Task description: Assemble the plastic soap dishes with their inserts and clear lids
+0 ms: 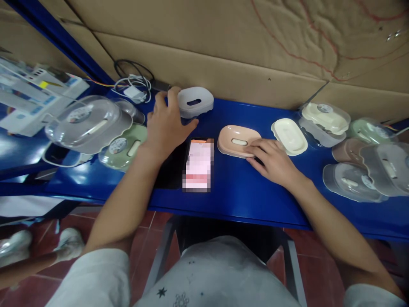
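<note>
My left hand point(168, 121) is over the left part of the table, its thumb stretched out and its fingers apart. The fingertips are beside the left rim of a whitish oval soap dish point(198, 110) with a slot; whether they touch it I cannot tell. My right hand point(271, 160) has its fingers over the right rim of a peach-coloured soap dish point(228, 138), thumb low against its side. A pale insert fills that dish's slot. A cream oval tray point(289, 135) lies just beyond the right hand. A lit phone point(198, 164) with a blurred screen lies between the hands.
Stacked lidded soap boxes point(351, 181) stand on the blue table point(249, 200) at the right. Left are a large clear-lidded box point(92, 123), a green box point(119, 147), coiled cables point(136, 87) and power strips point(44, 96). Cardboard point(217, 38) lines the back. Another person's shoes point(70, 243) show lower left.
</note>
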`<state>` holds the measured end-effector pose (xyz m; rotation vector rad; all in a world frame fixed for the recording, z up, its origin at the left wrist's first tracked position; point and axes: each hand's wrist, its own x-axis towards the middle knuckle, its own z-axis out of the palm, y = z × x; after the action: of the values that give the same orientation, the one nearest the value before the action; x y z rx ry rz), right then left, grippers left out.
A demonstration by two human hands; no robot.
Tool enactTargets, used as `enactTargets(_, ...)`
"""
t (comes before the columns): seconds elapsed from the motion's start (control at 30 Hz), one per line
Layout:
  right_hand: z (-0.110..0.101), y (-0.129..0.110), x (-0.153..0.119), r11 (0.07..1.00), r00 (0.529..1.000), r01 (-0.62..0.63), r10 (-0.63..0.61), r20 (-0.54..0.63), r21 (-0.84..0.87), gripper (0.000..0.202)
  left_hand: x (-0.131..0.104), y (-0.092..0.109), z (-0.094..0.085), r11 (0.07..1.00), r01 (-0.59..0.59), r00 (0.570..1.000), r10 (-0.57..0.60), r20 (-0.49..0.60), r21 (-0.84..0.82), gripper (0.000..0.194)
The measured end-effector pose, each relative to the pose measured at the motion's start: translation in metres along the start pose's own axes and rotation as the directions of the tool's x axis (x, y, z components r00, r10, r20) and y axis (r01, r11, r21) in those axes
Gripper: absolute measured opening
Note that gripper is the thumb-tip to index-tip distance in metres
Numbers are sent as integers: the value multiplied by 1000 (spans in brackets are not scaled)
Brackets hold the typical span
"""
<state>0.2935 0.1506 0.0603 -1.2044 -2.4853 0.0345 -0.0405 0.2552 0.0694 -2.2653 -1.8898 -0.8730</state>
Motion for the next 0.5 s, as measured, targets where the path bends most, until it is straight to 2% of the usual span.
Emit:
enactTargets(0.03, 1, 0, 0, 1000, 1000, -4, 4, 4, 9, 30, 1, -12, 10, 1000, 17, 999, -17, 29, 9, 102)
enactTargets(0.07, 1, 0, 0, 1000, 1000, -7, 7, 7, 16, 31, 2, -23, 20, 1000, 9, 999, -9, 41, 2, 106)
enactTargets(0.13, 2, 0, 0, 1000, 1000, -13, 13, 8, 25, 31, 1, -40, 38, 998, -57, 998, 57, 6, -24, 100)
enactTargets(0.2, 3, 0, -1, 1000, 1000, -12, 12, 4, 28, 31, 0, -43, 45, 993, -118, 991, 117, -59, -18, 95)
enactTargets(0.27, 3, 0, -1, 1000, 1000, -6, 6, -2, 24, 31, -1, -33, 38, 989, -149, 982, 150, -114, 17, 97)
enactTargets(0.33, 3, 1, -1, 1000, 1000, 5, -5, -14, 14, 32, -1, -15, 20, 986, -157, 978, 163, -133, 61, 98)
enactTargets(0.43, 3, 2, -2, 1000, 999, 19, -19, -27, 3, 32, -2, 9, -9, 985, -119, 989, 129, -76, 124, 101)
enactTargets(0.5, 4, 2, -2, 1000, 1000, 15, -14, -22, 4, 32, -3, 16, -20, 987, -95, 994, 101, -43, 126, 99)
